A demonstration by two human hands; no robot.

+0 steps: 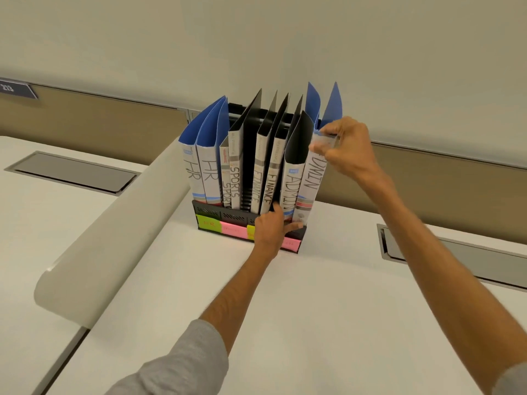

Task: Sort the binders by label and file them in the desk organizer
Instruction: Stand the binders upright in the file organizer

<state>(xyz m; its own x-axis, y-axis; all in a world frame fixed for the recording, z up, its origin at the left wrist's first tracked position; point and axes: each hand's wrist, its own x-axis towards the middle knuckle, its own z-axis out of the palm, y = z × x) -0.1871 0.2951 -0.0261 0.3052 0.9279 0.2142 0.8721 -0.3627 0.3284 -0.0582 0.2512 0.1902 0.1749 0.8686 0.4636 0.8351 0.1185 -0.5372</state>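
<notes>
Here: right hand (340, 151) pinches the top of the rightmost ADMIN binder (310, 178), fingers closed on its spine. Left hand (271, 228), below and left of it, presses against the desk organizer (216, 213) front, grasping nothing clearly. Organizer on desk (285, 309).

At frame centre, a black desk organizer (221, 213) on a white desk (256, 309) holds upright binders marked HR, SPORTS, FINANCE and ADMIN. The right hand (346, 146) pinches the top of the rightmost ADMIN binder (309, 181); the left hand (271, 228) presses the organizer's front.
</notes>
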